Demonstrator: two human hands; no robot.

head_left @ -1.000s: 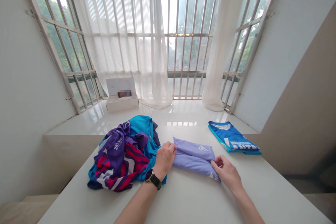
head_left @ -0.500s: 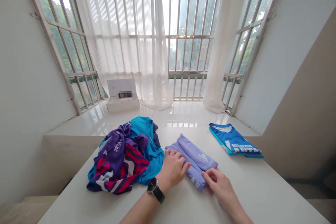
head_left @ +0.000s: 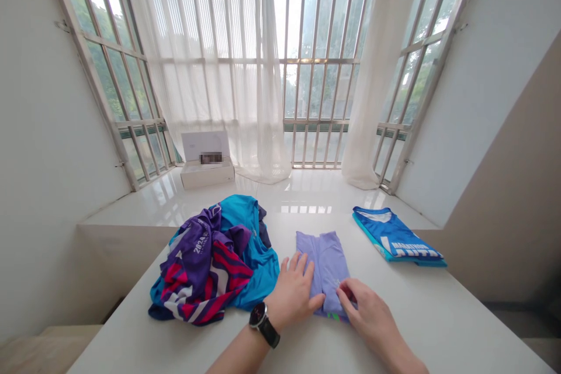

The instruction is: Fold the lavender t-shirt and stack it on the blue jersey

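A folded lilac shirt point(head_left: 325, 260) lies lengthwise on the white table point(head_left: 438, 315), pointing away from me. My left hand point(head_left: 295, 292), with a black watch on the wrist, rests flat on the shirt's near left part, fingers spread. Over the shirt's near right corner my right hand point(head_left: 366, 311) has its fingers curled onto the cloth. To the left lies a heap of unfolded purple, pink and teal shirts point(head_left: 214, 260). A folded blue shirt point(head_left: 397, 238) sits at the table's far right.
Beyond the table a glossy white window ledge point(head_left: 298, 187) carries an open white box point(head_left: 207, 160). Sheer curtains point(head_left: 228, 64) hang before barred windows. Walls close in on both sides.
The lilac shirt has been turned from lying crosswise to pointing away from me. Both hands moved closer together at its near end.
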